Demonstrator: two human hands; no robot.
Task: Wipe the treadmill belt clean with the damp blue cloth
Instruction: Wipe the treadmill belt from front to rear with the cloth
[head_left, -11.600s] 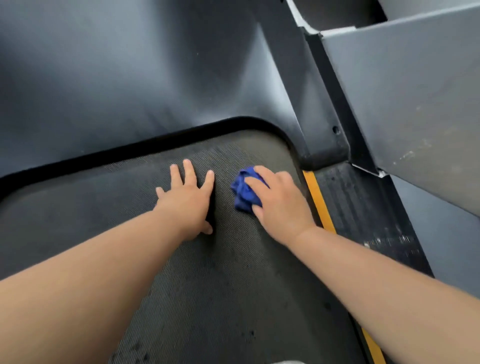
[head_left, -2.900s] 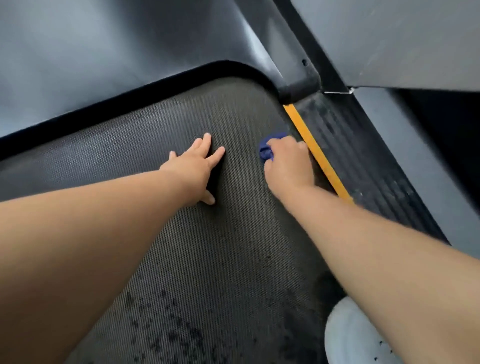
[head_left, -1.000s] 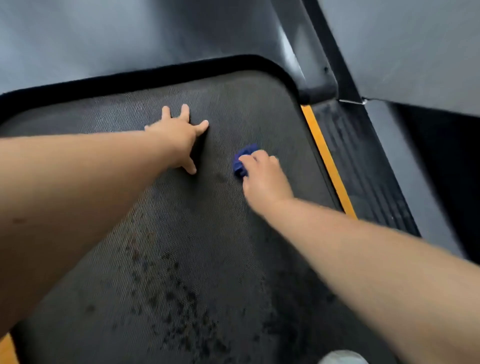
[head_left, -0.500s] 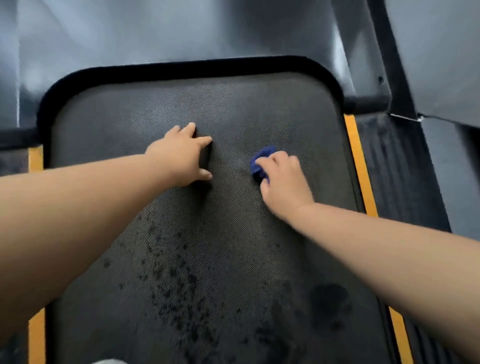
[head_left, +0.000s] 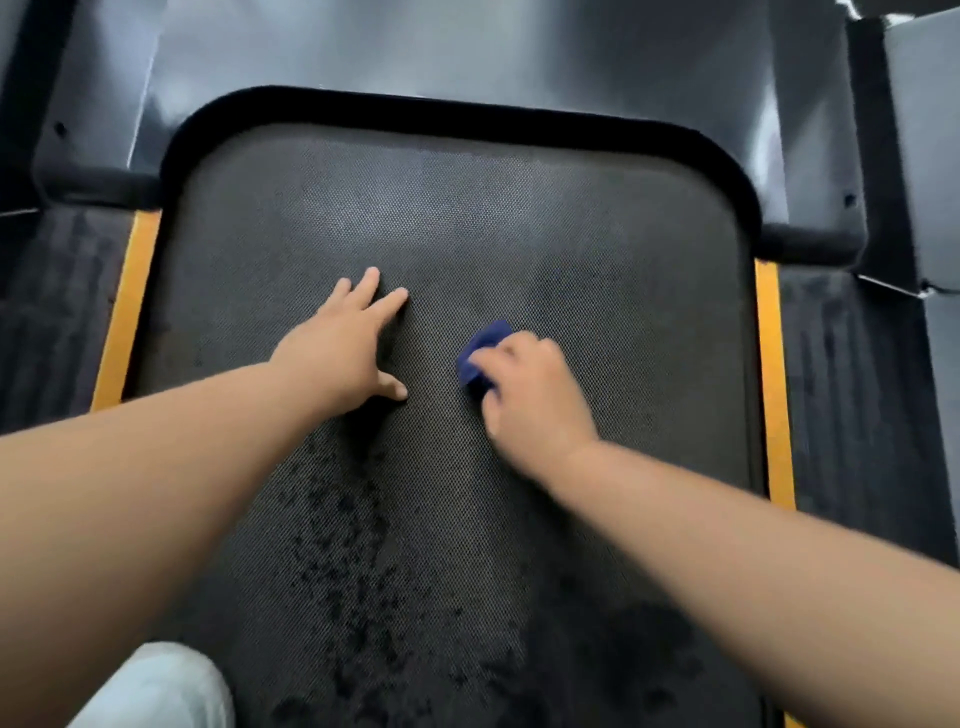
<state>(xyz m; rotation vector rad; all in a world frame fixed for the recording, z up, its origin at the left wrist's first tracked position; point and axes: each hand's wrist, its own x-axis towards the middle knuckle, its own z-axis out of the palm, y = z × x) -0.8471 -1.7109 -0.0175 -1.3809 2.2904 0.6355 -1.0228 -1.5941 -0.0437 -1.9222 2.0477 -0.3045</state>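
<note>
- left grip (head_left: 343, 353): released, fingers flat on treadmill belt (head_left: 467, 208), left of belt centre, as before
- blue cloth (head_left: 480, 351): on belt, shifted left, now near belt centre
- right grip (head_left: 530, 389): still grasping cloth

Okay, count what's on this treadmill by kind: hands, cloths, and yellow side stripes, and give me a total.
Hands: 2, left hand and right hand
Cloth: 1
Yellow stripes: 2, left stripe and right stripe
Total: 5
</note>
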